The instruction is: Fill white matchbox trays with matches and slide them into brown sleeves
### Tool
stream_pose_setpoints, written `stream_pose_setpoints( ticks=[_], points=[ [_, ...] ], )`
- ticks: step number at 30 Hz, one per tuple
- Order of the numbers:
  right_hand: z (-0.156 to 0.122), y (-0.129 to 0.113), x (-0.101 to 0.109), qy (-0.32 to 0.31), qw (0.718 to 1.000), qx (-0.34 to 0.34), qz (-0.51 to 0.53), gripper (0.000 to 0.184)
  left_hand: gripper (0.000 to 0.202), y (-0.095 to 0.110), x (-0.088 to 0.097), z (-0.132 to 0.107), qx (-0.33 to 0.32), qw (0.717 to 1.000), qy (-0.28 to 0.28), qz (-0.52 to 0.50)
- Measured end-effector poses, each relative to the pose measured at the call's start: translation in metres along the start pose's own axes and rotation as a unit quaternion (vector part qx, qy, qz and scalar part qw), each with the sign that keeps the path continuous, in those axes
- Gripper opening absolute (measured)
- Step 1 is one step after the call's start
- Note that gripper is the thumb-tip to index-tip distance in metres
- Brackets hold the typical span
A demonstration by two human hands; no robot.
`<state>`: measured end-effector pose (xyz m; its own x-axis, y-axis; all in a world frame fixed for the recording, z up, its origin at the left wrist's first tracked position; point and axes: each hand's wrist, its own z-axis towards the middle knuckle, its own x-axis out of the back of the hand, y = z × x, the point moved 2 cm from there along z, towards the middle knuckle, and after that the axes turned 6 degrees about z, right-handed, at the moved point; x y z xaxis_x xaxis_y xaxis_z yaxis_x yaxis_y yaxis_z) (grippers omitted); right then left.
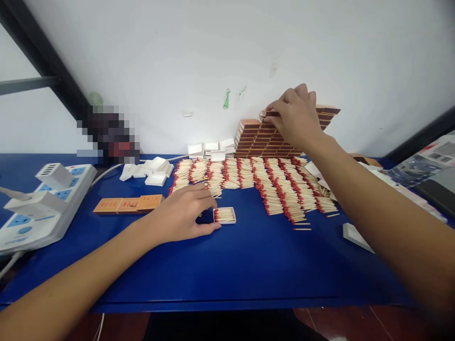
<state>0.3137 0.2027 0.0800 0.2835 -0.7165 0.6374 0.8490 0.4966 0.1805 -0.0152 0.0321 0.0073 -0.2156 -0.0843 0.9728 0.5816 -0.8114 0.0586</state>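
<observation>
My left hand (188, 213) rests low on the table, its thumb and forefinger closed on the left end of a small white matchbox tray (234, 216). Red-tipped matches (224, 215) lie side by side in that tray. Up at the wall, my right hand (296, 111) pinches a matchbox (263, 114) on top of a stack of matchboxes (265, 142) with dark brown sides. Part of the stack is hidden behind this hand. Between the hands and the wall, loose matches (280, 184) lie in several rows.
White empty trays (156, 170) lie in a pile at the left, more trays (217, 155) by the wall. Orange matchbox sleeves (128, 204) form a row left of my left hand. A power strip (67, 199) stands far left. One white tray (355, 237) lies near my right forearm.
</observation>
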Motion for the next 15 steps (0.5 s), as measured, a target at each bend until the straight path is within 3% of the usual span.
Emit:
stream_pose_setpoints(
  ticks=[3,6,8,11,15],
  points=[
    [0.008,-0.008,0.012,0.034,0.999,-0.002,-0.016,0.022,0.030,0.001,0.001,0.000,-0.001,1.000,0.002,-0.001],
    [0.004,-0.046,0.040,0.044,0.999,0.000,-0.021,0.026,0.029,0.000,0.001,0.000,-0.001,1.000,0.006,0.000],
    [-0.012,-0.084,0.058,-0.005,1.000,0.016,-0.012,0.029,0.029,-0.001,0.001,0.000,0.001,1.000,0.007,0.002],
    [-0.052,-0.139,0.074,-0.130,0.988,0.077,0.017,0.028,0.030,-0.002,0.001,0.000,0.009,1.000,0.004,0.008],
    [-0.102,-0.171,0.073,-0.243,0.960,0.105,0.096,0.024,0.029,-0.002,0.001,0.000,0.023,1.000,0.001,0.006]
  ],
)
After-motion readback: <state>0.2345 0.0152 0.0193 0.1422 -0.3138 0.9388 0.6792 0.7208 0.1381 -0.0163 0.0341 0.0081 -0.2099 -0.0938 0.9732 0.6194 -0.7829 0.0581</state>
